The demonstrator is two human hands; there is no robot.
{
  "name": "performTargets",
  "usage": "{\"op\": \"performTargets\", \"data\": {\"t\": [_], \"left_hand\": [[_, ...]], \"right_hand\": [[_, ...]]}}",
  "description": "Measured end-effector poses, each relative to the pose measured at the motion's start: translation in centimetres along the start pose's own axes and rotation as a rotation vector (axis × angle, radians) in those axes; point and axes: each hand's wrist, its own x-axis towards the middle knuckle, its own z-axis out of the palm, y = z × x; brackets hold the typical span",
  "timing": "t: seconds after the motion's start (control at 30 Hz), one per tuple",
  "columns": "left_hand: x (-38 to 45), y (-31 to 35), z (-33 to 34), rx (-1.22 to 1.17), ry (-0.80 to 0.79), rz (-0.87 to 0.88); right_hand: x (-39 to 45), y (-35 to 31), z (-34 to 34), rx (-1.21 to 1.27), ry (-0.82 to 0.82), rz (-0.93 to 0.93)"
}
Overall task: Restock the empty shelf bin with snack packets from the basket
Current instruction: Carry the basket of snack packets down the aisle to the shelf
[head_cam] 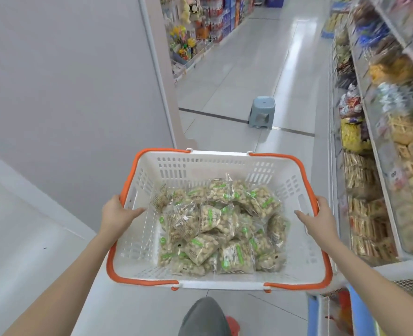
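A person's left hand [118, 215] and right hand [318, 218] grip the two short sides of a white slotted plastic basket with orange handles [227, 157], thumbs hooked over the rim, fingers outside and hidden. Clear snack packets with green labels [221, 226] lie heaped on its floor. Ahead, a grey-blue plastic stool [261, 112] stands on the tiled aisle floor [249, 69]; snack-filled shelves [375, 146] line the right.

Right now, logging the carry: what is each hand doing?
Left hand: grips the basket by its left rim.
Right hand: grips the basket's right rim.
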Motion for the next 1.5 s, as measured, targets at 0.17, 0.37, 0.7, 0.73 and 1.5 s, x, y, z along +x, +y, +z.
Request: {"op": "performTargets", "data": {"t": [0.17,0.37,0.7,0.73,1.5], "left_hand": [[8.6,7.3,5.3,-0.031,-0.038,0.052],[22.1,16.3,13.6,-0.047,-0.111,0.125],[42.0,33.6,25.4,0.014,-0.212,0.24],[43.7,35.2,26.7,0.018,-0.219,0.25],[83.4,71.7,53.4,0.046,-0.289,0.334]], "right_hand": [[9.9,-0.4,-0.6,-0.002,0.055,0.033],[23.1,-0.1,0.2,0.009,0.154,0.102],[45.1,-1.3,-1.6,0.005,0.272,0.191],[47.4,-1.2,-1.7,0.013,0.273,0.198],[102.4,-5.0,-2.5,-0.019,0.353,0.332]]}}
